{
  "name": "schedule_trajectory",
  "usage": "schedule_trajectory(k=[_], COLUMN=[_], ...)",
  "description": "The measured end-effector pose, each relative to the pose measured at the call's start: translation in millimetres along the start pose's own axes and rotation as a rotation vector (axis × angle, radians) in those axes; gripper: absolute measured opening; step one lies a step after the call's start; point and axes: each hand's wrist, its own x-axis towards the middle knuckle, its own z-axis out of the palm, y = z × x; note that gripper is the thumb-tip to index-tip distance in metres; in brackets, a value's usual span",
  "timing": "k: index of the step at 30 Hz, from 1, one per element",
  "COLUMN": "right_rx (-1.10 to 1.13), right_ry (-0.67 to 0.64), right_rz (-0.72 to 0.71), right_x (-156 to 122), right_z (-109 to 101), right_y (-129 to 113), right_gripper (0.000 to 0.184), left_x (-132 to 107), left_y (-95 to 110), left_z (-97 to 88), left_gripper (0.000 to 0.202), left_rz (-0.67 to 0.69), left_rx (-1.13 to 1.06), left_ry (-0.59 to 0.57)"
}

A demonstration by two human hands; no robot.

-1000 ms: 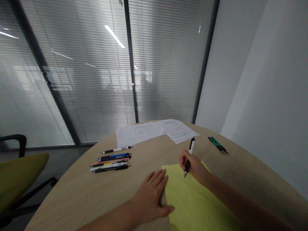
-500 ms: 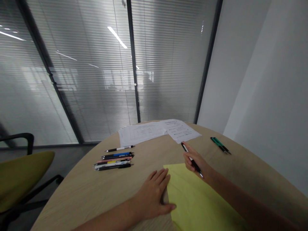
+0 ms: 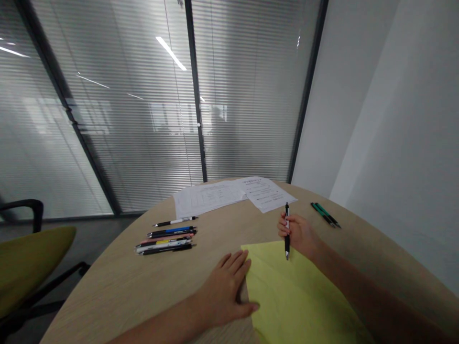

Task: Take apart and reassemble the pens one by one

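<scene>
A yellow sheet of paper [image 3: 297, 296] lies on the table in front of me. My left hand [image 3: 227, 286] rests flat at its left edge, fingers stretched out, with the thumb on the sheet. Above the sheet's far edge, my right hand [image 3: 299, 234] grips a black and white pen [image 3: 287, 239]. The pen stands nearly upright in the view, its silver tip pointing down toward me. Whether the tip touches the paper I cannot tell.
Several pens [image 3: 167, 241] lie in a row on the left of the wooden table [image 3: 118, 286]. Two green and black pens [image 3: 325, 215] lie at the right. Printed white sheets [image 3: 211, 196] lie at the far edge. A green chair [image 3: 32, 258] stands at the left.
My right hand has turned the pen from a slant to nearly upright and its fingers have shifted along it. My left hand stays on the paper's edge. The view has shifted slightly.
</scene>
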Motion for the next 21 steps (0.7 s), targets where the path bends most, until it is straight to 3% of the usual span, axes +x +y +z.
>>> schedule_trajectory(k=[5, 10, 13, 17, 21], right_rx=[0.107, 0.083, 0.102, 0.161, 0.198], right_ry=[0.016, 0.030, 0.019, -0.078, -0.155], right_rz=[0.112, 0.039, 0.056, 0.106, 0.107], right_x=[-4, -4, -5, -8, -9], right_z=[9, 12, 9, 5, 1], right_y=[-11, -13, -14, -18, -22], right_gripper=[0.040, 0.034, 0.043, 0.057, 0.053], left_x=[0, -1, -1, 0, 0], left_y=[0, 1, 2, 3, 2], left_z=[-0.5, -2.0, -3.9, -4.9, -4.4], left_gripper=[0.080, 0.080, 0.080, 0.081, 0.081], left_rz=[-0.001, 0.004, 0.000, -0.011, -0.008], left_rx=[0.003, 0.001, 0.000, 0.007, 0.007], left_ry=[-0.011, -0.006, -0.013, -0.028, -0.028])
